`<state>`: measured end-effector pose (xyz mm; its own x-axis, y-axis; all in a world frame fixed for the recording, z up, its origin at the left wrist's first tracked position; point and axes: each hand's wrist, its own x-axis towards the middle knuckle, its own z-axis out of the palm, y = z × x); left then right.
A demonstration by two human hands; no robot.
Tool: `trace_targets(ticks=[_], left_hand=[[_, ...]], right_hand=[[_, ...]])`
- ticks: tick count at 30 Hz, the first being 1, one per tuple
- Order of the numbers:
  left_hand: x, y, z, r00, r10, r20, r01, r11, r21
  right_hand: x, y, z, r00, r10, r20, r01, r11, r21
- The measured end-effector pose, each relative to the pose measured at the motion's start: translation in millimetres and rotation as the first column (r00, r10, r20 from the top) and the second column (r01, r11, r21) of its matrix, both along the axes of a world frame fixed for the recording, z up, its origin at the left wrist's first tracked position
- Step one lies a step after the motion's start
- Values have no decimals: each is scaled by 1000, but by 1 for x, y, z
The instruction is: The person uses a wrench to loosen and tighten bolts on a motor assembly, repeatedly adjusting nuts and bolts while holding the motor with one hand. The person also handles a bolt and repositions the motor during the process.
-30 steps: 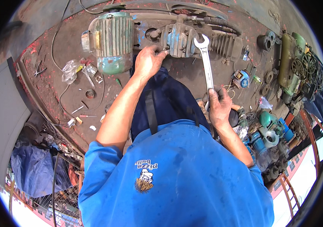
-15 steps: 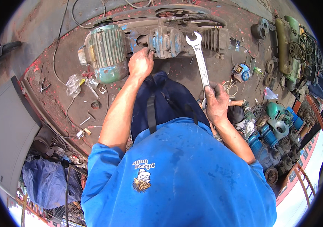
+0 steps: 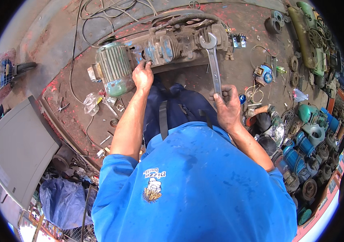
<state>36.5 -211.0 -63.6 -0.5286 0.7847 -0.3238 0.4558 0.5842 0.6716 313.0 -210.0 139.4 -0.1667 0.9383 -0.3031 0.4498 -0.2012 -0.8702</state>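
My right hand [image 3: 227,107] is wrapped around the lower part of a large silver open-end wrench [image 3: 214,64]. Its open jaw points away from me, over the near side of a dusty air compressor [image 3: 168,47]. My left hand [image 3: 143,76] is closed, fingertips pressed together at the near edge of the machine, between the compressor block and a green ribbed electric motor [image 3: 114,62]. What those fingers pinch, if anything, is too small to make out. The wrench's lower end is hidden by my right hand.
Another person [image 3: 262,123] crouches close on my right, beside a blue round-ended part [image 3: 263,74]. Pliers [image 3: 62,105] and a plastic bag [image 3: 93,103] lie on the left floor. Several blue motors [image 3: 295,159] stand at right. Cables [image 3: 111,14] coil behind the machine.
The view has shifted, so the machine appears slightly tilted. My right hand still grips the wrench, which stands a little more upright. My left hand stays at the machine's near edge.
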Motion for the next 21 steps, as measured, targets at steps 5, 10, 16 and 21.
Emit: trace_targets(ticks=[5, 10, 16, 21], left_hand=[[-24, 24, 17, 898, -407, -168, 346, 888, -304], [-25, 9, -10, 985, -155, -78, 142, 978, -153], [-4, 8, -7, 981, -120, -151, 83, 969, -232], [-72, 19, 31, 820, -520, -239, 423, 832, -359]], right_hand=[[16, -1, 5, 999, 10, 43, -23, 952, 304], [24, 2, 26, 991, -51, -124, 107, 856, 505], [46, -8, 29, 986, 0, -167, 45, 964, 264], [56, -11, 32, 951, 33, -308, 35, 977, 211]])
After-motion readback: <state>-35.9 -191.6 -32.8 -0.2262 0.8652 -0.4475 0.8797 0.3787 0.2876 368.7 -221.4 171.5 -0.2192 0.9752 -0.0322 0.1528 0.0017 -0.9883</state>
